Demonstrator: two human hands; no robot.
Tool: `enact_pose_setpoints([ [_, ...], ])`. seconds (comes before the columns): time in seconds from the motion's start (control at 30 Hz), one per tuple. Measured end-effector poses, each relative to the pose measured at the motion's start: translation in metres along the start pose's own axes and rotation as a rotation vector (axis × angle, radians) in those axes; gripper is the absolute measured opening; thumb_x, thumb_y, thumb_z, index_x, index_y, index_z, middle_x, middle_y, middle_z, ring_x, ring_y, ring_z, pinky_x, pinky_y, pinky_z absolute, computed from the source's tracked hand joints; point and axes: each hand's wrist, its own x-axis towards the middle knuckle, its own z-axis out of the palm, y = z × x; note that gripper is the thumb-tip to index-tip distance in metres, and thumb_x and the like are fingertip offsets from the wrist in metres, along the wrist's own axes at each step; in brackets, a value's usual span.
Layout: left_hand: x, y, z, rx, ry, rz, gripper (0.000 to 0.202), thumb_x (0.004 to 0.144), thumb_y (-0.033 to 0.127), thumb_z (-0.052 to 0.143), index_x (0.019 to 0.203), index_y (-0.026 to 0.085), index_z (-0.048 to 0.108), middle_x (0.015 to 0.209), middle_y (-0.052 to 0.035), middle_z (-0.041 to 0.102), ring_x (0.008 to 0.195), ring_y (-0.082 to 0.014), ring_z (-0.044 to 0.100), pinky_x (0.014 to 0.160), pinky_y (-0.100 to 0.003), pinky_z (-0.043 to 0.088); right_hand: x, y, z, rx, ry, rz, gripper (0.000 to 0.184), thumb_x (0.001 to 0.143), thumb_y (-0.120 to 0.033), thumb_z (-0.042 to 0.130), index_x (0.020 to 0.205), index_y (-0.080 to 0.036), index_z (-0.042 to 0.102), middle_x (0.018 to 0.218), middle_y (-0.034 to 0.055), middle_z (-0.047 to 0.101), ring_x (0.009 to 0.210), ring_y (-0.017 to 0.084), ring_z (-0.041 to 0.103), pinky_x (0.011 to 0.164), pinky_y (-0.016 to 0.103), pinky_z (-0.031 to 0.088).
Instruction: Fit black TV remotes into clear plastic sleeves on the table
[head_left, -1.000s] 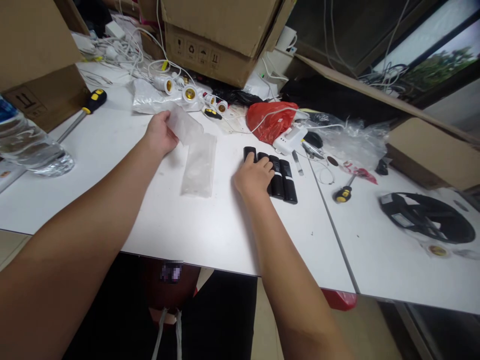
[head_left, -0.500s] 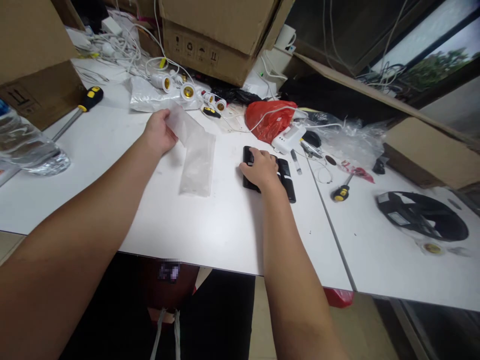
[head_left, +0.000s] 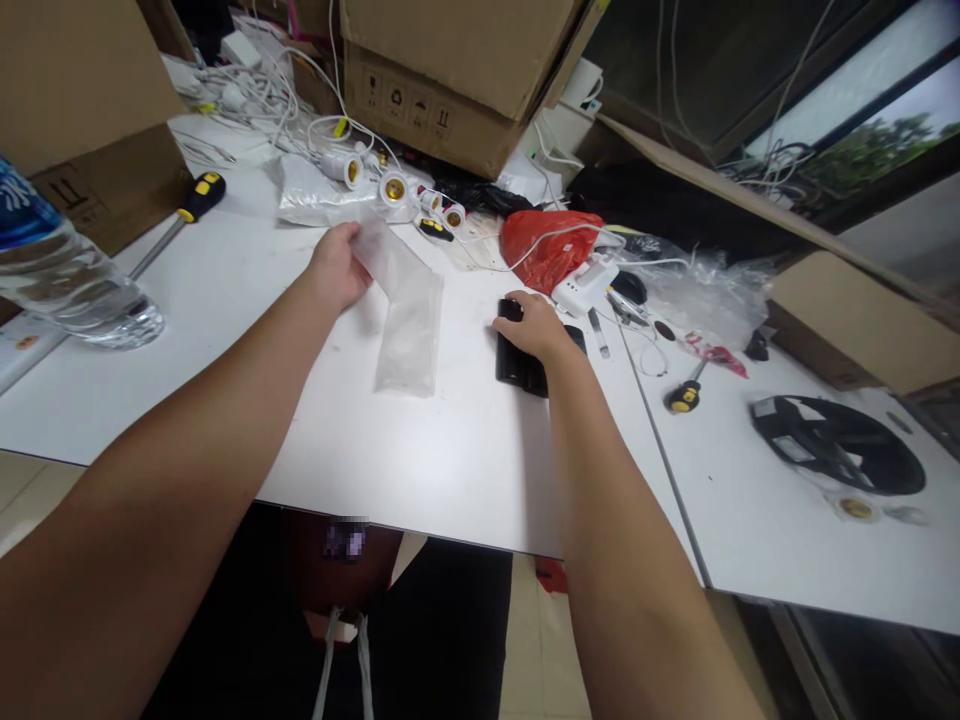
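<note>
My left hand (head_left: 339, 268) pinches one end of a translucent plastic bag (head_left: 409, 330). That bag is long, flat and bent in the middle, and its lower part rests on the white table. My right hand (head_left: 532, 322) is closed over the top of a black cylinder-shaped piece (head_left: 511, 362), thumb on its left side. Further similar black pieces (head_left: 576, 338) lie against it, partly covered by my hand and wrist. Their exact kind cannot be made out.
A water bottle (head_left: 82, 280) and a screwdriver (head_left: 184, 215) lie at left. Lamp sockets (head_left: 392, 188), a red plastic bag (head_left: 544, 245) and a white power strip (head_left: 585, 287) stand behind. Another screwdriver (head_left: 685, 394) and a black ring-shaped object (head_left: 840, 445) are at right.
The view has shifted slightly, moving the scene rightward. My right hand has moved a little over the black pieces and now covers more of them. My left hand keeps the plastic bag.
</note>
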Motion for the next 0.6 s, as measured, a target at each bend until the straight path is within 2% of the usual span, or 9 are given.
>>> enact_pose_setpoints([
  [0.13, 0.0, -0.002, 0.001, 0.017, -0.008, 0.004, 0.036, 0.103, 0.02, 0.043, 0.133, 0.011, 0.06, 0.069, -0.0024, 0.072, 0.083, -0.0199, 0.076, 0.089, -0.027, 0.058, -0.004, 0.006, 0.006, 0.037, 0.06, 0.009, 0.061, 0.079, -0.039, 0.065, 0.134, -0.014, 0.062, 0.129, 0.0202, 0.058, 0.12, 0.035, 0.059, 0.109, 0.048, 0.044],
  [0.27, 0.0, -0.003, 0.002, 0.038, 0.02, 0.012, 0.031, 0.103, 0.02, 0.043, 0.125, 0.013, 0.064, 0.07, -0.0023, 0.071, 0.084, -0.018, 0.074, 0.089, -0.026, 0.058, -0.004, 0.003, 0.008, 0.08, 0.097, -0.021, 0.06, 0.079, -0.036, 0.067, 0.134, -0.012, 0.061, 0.131, 0.0217, 0.058, 0.126, 0.037, 0.056, 0.112, 0.052, 0.042],
  [0.33, 0.001, -0.003, 0.003, 0.048, 0.031, 0.007, 0.03, 0.103, 0.021, 0.044, 0.122, 0.012, 0.065, 0.068, -0.0015, 0.07, 0.076, -0.0161, 0.072, 0.086, -0.024, 0.058, -0.008, -0.01, 0.008, 0.128, 0.221, -0.092, 0.054, 0.082, -0.033, 0.065, 0.132, -0.012, 0.061, 0.134, 0.0216, 0.057, 0.13, 0.036, 0.053, 0.114, 0.053, 0.04],
  [0.4, 0.002, -0.003, 0.002, 0.054, 0.032, 0.001, 0.028, 0.103, 0.021, 0.044, 0.118, 0.013, 0.066, 0.068, -0.0016, 0.07, 0.073, -0.0155, 0.07, 0.084, -0.024, 0.058, -0.027, -0.03, 0.006, 0.189, 0.363, -0.186, 0.045, 0.087, -0.03, 0.059, 0.129, -0.013, 0.062, 0.133, 0.0201, 0.059, 0.131, 0.034, 0.053, 0.115, 0.053, 0.04],
  [0.43, 0.002, -0.004, 0.002, 0.054, 0.032, 0.002, 0.027, 0.103, 0.022, 0.045, 0.116, 0.014, 0.067, 0.069, -0.0017, 0.071, 0.073, -0.0154, 0.07, 0.082, -0.024, 0.058, -0.044, -0.04, 0.002, 0.218, 0.396, -0.234, 0.042, 0.088, -0.029, 0.058, 0.127, -0.016, 0.062, 0.132, 0.0189, 0.06, 0.131, 0.033, 0.054, 0.115, 0.054, 0.041],
  [0.5, 0.004, -0.005, 0.001, 0.064, 0.02, 0.013, 0.024, 0.103, 0.021, 0.045, 0.109, 0.015, 0.068, 0.073, -0.0025, 0.072, 0.076, -0.015, 0.07, 0.082, -0.024, 0.058, -0.099, -0.052, -0.011, 0.253, 0.384, -0.327, 0.04, 0.089, -0.028, 0.059, 0.128, -0.021, 0.062, 0.138, 0.0174, 0.057, 0.134, 0.033, 0.054, 0.112, 0.056, 0.045],
  [0.6, 0.005, -0.007, 0.0, 0.105, -0.004, 0.033, 0.025, 0.103, 0.021, 0.043, 0.097, 0.015, 0.067, 0.077, -0.0027, 0.072, 0.079, -0.0138, 0.068, 0.088, -0.025, 0.057, -0.216, -0.048, -0.04, 0.204, 0.274, -0.465, 0.058, 0.084, -0.019, 0.067, 0.14, -0.032, 0.058, 0.15, 0.0134, 0.052, 0.142, 0.035, 0.048, 0.115, 0.062, 0.043],
])
